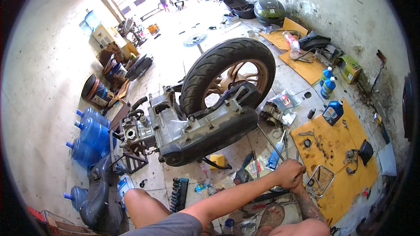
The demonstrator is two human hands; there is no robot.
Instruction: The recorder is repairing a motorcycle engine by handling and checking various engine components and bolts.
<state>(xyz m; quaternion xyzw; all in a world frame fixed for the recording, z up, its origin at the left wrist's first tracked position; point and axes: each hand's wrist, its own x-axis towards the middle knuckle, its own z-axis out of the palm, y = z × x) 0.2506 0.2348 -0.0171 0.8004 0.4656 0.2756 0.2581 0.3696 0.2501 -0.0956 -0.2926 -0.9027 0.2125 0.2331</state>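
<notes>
Engine [197, 137]: one, wheel [231, 80] mounted; that portion looks done. Loose parts [351, 154], uncounted, on cardboard [350, 133] right of engine: seemingly left to fit. Bottles [328, 88], right of engine: three. Jugs [94, 134], left of engine: four. Socket set [178, 194], below engine: one. Your left hand [288, 173] and right hand [299, 181]: closed together, below-right of engine; contents, cannot tell.

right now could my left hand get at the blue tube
Probably yes: the blue tube lies just beyond the left hand, nothing obvious between, though that hand looks curled against the right hand.
</notes>
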